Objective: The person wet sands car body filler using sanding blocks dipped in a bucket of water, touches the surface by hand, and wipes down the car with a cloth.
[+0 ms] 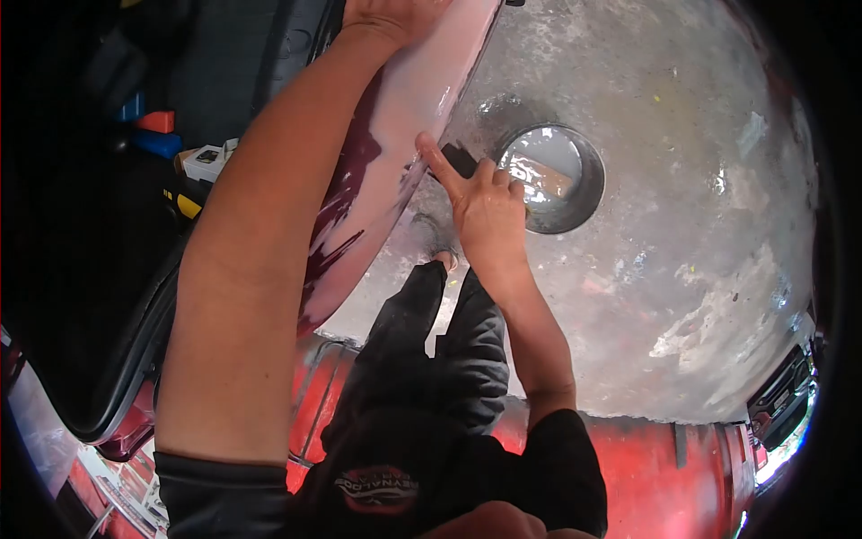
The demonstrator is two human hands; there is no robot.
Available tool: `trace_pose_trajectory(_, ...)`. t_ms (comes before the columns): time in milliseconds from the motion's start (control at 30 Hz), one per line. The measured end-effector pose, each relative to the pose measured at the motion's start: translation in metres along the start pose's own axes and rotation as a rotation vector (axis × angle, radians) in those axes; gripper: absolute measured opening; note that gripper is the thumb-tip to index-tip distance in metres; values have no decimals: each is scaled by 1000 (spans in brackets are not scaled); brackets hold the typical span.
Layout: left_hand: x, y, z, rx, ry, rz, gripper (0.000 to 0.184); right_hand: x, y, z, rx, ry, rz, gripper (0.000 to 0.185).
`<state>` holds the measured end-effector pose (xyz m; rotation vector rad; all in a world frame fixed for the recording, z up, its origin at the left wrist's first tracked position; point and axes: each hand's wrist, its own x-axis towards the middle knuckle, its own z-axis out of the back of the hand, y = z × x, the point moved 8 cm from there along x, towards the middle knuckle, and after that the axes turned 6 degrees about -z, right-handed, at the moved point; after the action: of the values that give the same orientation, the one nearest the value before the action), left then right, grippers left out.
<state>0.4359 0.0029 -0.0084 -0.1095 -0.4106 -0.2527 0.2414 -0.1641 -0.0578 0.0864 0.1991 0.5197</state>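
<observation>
A car body panel (395,153), patched with pale pinkish filler or primer over dark maroon paint, slants down from the top middle. My left hand (395,13) rests at its upper part; the fingers are cut off by the frame's top edge. My right hand (489,211) is beside the panel's right edge. Its thumb stretches out against the panel while the other fingers are curled. Between thumb and fingers shows a dark flat piece that looks like sandpaper (460,160), partly hidden by the hand.
Right of my right hand, a round bucket (588,211) on the stained concrete floor (664,287) holds cloudy water and a tan block (543,177). At left lies the car's dark open interior with a small white box (208,163) and blue-and-red items (154,135). A red surface (646,467) is behind.
</observation>
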Motion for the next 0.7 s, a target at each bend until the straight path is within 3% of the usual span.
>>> trace_pose_trajectory(233, 0, -5, 0, 5, 33, 6, 52, -72, 25, -32, 223, 193, 15, 90)
trace_pose_trajectory(433, -1, -6, -1, 1, 76, 34, 52, -61, 4, -7, 793, -72, -382, 72)
trace_pose_trajectory(533, 3, -7, 1, 27, 86, 31, 52, -47, 25, -2, 870, -108, -367, 61)
trace_pose_trajectory(600, 5, -7, 2, 51, 68, 9, 53, -45, 29, 11, 757, -257, -286, 46)
trace_pose_trajectory(633, 5, -6, 1, 61, 42, -11, 53, -33, 24, 12, 706, -211, -268, 53)
trace_pose_trajectory(700, -6, -6, -3, 43, 69, 1, 54, 10, 5, 20, 575, -405, -311, 52)
